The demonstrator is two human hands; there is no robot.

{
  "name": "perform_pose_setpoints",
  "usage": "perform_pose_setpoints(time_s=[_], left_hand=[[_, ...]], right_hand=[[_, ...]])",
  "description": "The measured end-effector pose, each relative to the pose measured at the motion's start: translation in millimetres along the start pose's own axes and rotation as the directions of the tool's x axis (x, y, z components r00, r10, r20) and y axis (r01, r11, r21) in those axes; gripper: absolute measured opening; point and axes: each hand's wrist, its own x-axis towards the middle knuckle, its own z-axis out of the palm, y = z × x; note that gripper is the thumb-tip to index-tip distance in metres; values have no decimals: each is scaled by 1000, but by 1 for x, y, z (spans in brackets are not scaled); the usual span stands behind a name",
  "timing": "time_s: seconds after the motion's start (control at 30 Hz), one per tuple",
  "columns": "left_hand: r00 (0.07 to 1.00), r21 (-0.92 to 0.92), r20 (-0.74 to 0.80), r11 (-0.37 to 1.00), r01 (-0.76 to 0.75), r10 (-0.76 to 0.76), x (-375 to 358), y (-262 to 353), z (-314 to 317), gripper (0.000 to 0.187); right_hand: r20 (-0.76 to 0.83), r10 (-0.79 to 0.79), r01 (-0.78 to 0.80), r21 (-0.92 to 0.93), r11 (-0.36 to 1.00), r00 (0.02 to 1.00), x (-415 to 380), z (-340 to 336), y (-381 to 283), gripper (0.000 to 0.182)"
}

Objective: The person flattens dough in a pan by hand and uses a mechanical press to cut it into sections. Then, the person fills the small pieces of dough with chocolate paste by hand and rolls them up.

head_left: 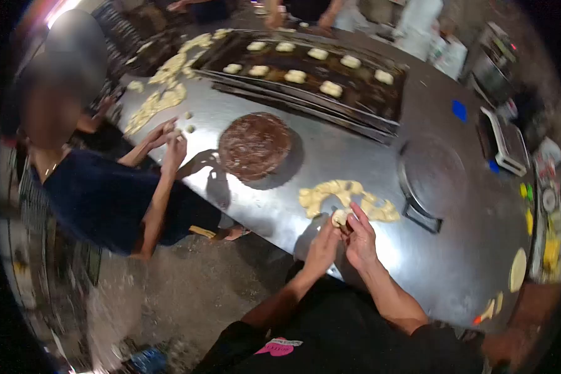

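My left hand (322,248) pinches a small pale piece of dough (339,217) near the table's front edge. Against the same piece, my right hand (360,242) presses with its thumb side, while its index finger stretches forward. Just beyond both hands, a curved strip of pale dough pieces (376,207) lies on the metal table (330,161). Left of it sits a large round brown mound of what looks like filling (254,147), dusted with light specks.
Stacked dark trays (274,85) hold several shaped dough pieces at the back. A co-worker (121,199) at the left handles small pieces beside more dough (159,103). Right of my hands are a round metal pan-like disc (435,174), a scale (503,142) and blue pieces (459,110).
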Motion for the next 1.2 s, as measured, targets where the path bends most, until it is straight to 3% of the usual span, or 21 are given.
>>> perform_pose_setpoints(time_s=[0.03, 0.1, 0.13, 0.2, 0.23, 0.27, 0.3, 0.37, 0.4, 0.43, 0.57, 0.63, 0.67, 0.7, 0.73, 0.77, 0.8, 0.87, 0.9, 1.1, 1.2], left_hand=[[999, -25, -14, 999, 42, -43, 2, -8, -6, 52], [981, 177, -133, 977, -119, 144, 5, -16, -26, 52], [977, 174, -159, 978, -113, 141, 6, -18, -37, 52], [974, 97, -213, 994, -51, 71, 4, -20, -65, 52], [980, 95, -200, 995, -2, 21, 2, -28, -78, 48], [976, 154, -214, 988, 6, 28, 0, -34, -91, 45], [974, 214, -224, 977, 14, 35, -1, -39, -104, 42], [951, 136, -308, 988, 73, -28, -3, -42, -125, 35], [944, 85, -311, 986, 141, -108, -6, -47, -133, 34], [932, 36, -311, 977, 209, -188, -8, -48, -140, 33], [935, 65, -323, 982, 179, -149, -5, -73, -150, 32], [944, -6, -296, 988, 152, -147, 3, -80, -147, 30], [942, -5, -303, 988, 151, -146, 8, -78, -144, 30], [918, -303, -294, 937, 173, -265, 17, -76, -140, 29], [894, -573, -247, 801, 176, -373, 25, -72, -137, 28], [896, -569, -248, 804, 173, -368, 34, -68, -134, 28], [877, -708, -245, 694, 129, -413, 43, -64, -131, 27], [893, -878, -200, 478, 19, -403, 51, -62, -125, 19], [899, -878, -182, 478, 33, -398, 50, -50, -123, 19], [907, -717, -277, 697, 25, -317, 25, -37, -84, 10], [911, -780, -257, 625, 1, -323, 17, -27, -62, 12]], right_hand=[[37, 20, -19, -19, 1000, 999, 11, 17, 5, 51], [22, 28, -26, -81, 996, 999, 30, 46, 14, 50], [113, -33, 65, -286, 956, 993, 58, 50, 28, 53], [297, -70, 269, -709, 652, 952, 94, 88, 30, 51], [464, -160, 488, -787, 377, 871, 112, 105, 36, 50], [634, -188, 653, -755, 57, 750, 131, 118, 42, 48], [636, -177, 653, -756, 54, 751, 153, 126, 45, 48], [951, 6, 884, -285, -370, 309, 189, 137, 48, 46], [954, 106, 891, -218, -397, 281, 198, 141, 51, 43], [953, 115, 893, -215, -395, 280, 203, 141, 55, 43], [919, 320, 919, -98, -382, 231, 209, 157, 65, 36], [761, 408, 844, -337, -417, 505, 203, 169, 63, 41], [784, 329, 834, -402, -378, 527, 206, 166, 66, 46], [787, 329, 837, -397, -376, 522, 209, 164, 68, 46], [678, 331, 735, -674, -74, 656, 207, 167, 68, 47], [541, 386, 491, -841, 228, 748, 204, 168, 66, 48], [326, 637, -55, -863, 502, 698, 198, 162, 58, 44], [312, 682, -312, -713, 628, 661, 167, 150, 48, 46], [329, 713, -402, -647, 648, 620, 156, 139, 41, 47], [297, 590, -454, -416, 788, 751, 83, 80, 0, 38], [233, 383, -319, -268, 909, 894, 50, 58, -10, 37]])
